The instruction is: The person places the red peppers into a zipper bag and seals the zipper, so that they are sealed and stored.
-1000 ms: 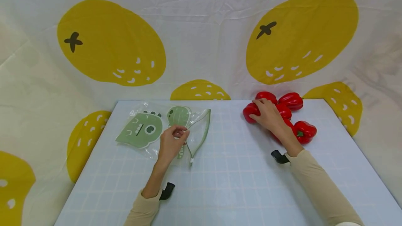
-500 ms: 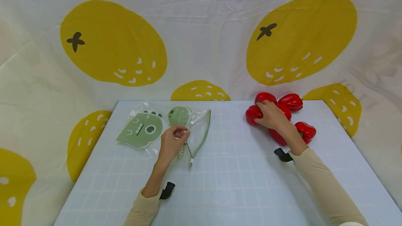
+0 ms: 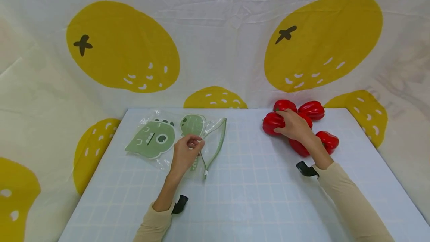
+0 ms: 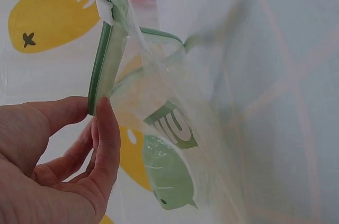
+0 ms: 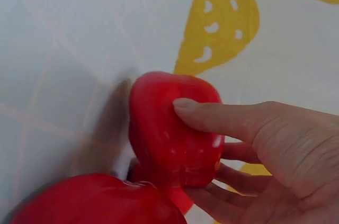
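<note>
Left of the middle lies a clear zip bag (image 3: 152, 139) with green dinosaur prints, its mouth spread apart on the right side. My left hand (image 3: 185, 153) pinches the bag's green zip edge (image 4: 100, 73) between thumb and fingers. A white slider (image 4: 105, 10) sits at the strip's end. My right hand (image 3: 297, 126) grips a red bell pepper (image 3: 273, 124), thumb on one side (image 5: 185, 105) and fingers curled round the other. The right wrist view shows the held pepper above the table, with another pepper (image 5: 100, 203) close below.
More red bell peppers surround the right hand: one behind it (image 3: 284, 105), one at the back right (image 3: 312, 110), one beside the forearm (image 3: 328, 141) and one under the wrist (image 3: 298, 147). A white cloth (image 3: 221, 47) with yellow fruit prints hangs behind the pale checked table (image 3: 242, 197).
My right hand and the pepper have moved slightly right and nearer to me, with the fingers now more round it. The left hand stays on the bag's edge.
</note>
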### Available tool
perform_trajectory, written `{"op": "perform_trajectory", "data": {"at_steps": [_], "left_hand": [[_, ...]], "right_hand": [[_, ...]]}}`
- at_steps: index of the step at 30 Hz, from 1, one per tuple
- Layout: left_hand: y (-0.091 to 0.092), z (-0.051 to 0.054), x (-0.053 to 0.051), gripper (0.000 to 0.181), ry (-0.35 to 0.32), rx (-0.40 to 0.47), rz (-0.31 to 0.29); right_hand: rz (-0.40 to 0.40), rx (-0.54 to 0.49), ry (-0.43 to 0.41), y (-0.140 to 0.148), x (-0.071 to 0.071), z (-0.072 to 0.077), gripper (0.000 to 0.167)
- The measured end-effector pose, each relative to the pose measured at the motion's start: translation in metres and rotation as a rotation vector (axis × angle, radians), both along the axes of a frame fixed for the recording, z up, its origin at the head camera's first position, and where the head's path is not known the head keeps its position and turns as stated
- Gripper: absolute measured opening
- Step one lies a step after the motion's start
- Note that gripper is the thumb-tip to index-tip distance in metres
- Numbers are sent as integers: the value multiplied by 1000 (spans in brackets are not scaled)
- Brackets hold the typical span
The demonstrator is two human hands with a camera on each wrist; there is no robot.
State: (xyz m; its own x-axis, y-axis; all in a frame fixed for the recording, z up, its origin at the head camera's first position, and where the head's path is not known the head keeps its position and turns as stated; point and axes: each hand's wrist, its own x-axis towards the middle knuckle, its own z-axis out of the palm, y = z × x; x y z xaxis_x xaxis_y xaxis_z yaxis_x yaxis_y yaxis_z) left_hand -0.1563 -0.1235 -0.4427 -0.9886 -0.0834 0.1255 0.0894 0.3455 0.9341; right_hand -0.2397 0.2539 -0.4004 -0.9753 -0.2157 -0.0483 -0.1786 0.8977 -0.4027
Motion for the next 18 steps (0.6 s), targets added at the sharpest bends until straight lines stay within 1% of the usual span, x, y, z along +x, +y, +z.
{"op": "perform_trajectory", "data": {"at_steps": [8,18], "left_hand": [[1,0,0,13,-10,-17,-3],[2,-1,0,14,-13,-20,1]], "right_hand": [[-11,-184,26,2,1,-9,82],[-91,-365,19,-2,5,-17,82]]}}
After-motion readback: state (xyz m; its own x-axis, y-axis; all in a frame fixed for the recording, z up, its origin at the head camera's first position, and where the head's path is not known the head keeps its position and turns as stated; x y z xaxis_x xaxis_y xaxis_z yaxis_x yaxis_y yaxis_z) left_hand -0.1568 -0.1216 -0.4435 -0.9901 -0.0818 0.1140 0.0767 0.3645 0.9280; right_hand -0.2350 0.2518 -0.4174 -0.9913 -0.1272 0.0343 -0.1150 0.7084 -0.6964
